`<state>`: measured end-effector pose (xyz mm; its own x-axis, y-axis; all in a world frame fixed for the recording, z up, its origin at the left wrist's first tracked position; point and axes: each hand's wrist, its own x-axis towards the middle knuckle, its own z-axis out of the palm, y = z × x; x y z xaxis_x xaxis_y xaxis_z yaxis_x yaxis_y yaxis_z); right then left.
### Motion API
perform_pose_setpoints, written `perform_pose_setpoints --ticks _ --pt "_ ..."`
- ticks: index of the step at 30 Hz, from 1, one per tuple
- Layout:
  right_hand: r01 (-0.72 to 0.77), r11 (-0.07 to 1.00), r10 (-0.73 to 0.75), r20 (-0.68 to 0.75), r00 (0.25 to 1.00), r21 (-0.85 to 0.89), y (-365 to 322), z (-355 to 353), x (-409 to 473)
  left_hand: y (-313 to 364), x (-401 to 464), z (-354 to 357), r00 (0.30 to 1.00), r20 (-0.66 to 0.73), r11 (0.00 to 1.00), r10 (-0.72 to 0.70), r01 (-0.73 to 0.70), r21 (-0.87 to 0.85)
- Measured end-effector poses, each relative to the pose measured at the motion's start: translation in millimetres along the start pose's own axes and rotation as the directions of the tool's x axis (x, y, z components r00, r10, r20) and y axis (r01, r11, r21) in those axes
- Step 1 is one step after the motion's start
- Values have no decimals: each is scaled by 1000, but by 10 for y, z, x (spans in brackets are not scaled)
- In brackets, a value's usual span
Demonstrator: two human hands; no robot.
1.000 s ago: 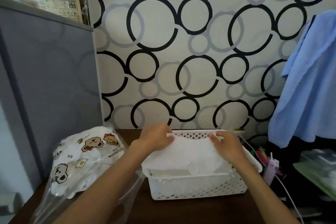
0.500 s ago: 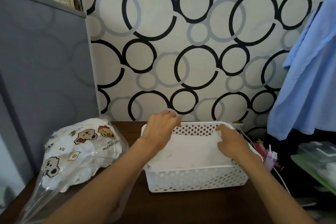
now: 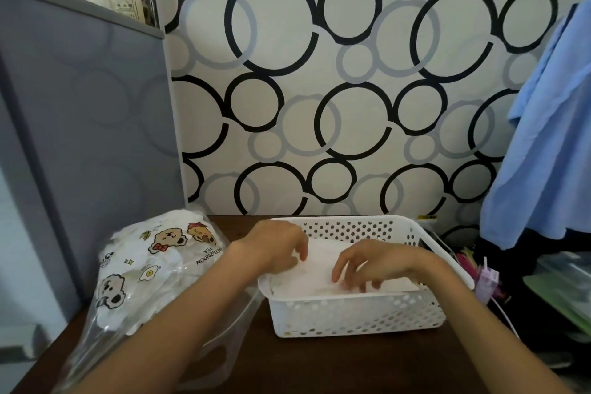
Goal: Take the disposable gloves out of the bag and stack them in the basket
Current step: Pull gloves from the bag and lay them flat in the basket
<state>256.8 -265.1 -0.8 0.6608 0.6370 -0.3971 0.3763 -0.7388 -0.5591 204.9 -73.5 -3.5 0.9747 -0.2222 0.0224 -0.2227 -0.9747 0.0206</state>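
A white perforated plastic basket stands on the dark wooden table, right of centre. Thin whitish disposable gloves lie flat inside it. My left hand rests on the left end of the gloves, fingers curled down onto them. Over the middle of the stack my right hand presses down with spread fingertips. A clear bag printed with cartoon bears lies to the left, still bulging with white gloves; its open end trails under my left forearm.
A grey panel walls off the left side. The circle-patterned wall is close behind the basket. A blue cloth hangs at the right, above clutter and a green tray beside the table.
Both hands have come down from the basket's far rim onto the gloves, and the sheet that was lifted now lies flat inside. The view has tilted downward.
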Motion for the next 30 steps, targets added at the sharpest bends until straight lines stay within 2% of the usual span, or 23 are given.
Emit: perform_pose_setpoints --ticks 1,3,6,9,13,15,18,20,22,23,25,26,28,30 --pt "-3 999 6 -74 997 36 26 -30 -1 -5 -6 -19 1000 -12 1000 1 -1 -20" --pt "-64 998 65 -139 988 8 83 -72 26 10 -11 -11 991 127 999 -34 34 0" --pt "-237 941 229 -61 972 -242 178 -48 84 55 12 123 925 365 964 -108 8 267" --pt "-320 885 310 -84 947 -340 295 -20 59 114 18 177 901 413 926 -133 -36 376" --pt "-315 884 328 -22 944 -346 330 16 7 217 -82 167 875 456 907 -164 -48 418" --pt "-301 904 316 0 949 -304 264 19 -44 220 -161 145 904 406 947 -133 -5 320" --pt "-265 937 256 -69 964 -227 150 9 -182 136 -439 -61 992 112 994 -66 75 -78" --pt "-247 951 192 -274 943 -187 92 21 -266 -51 -754 -205 985 -131 960 -111 72 -270" --pt "-159 978 68 -509 858 -137 -43 109 -367 -316 -1128 -270 938 -297 930 -180 64 -361" --pt "-72 990 -12 -593 805 -117 -164 211 -408 -473 -1331 -272 919 -326 913 -221 78 -400" --pt "122 987 -161 -669 725 -105 -506 473 -534 -707 -1644 -258 926 -232 875 -298 168 -454" --pt "199 975 -213 -663 717 -98 -707 615 -595 -781 -1735 -259 935 -143 861 -324 228 -455" --pt "296 952 -287 -581 762 -82 -1075 893 -611 -886 -1804 -251 926 -38 841 -375 323 -435" --pt "312 947 -309 -455 835 -71 -1307 1139 -497 -904 -1743 -222 905 -38 829 -424 371 -419"
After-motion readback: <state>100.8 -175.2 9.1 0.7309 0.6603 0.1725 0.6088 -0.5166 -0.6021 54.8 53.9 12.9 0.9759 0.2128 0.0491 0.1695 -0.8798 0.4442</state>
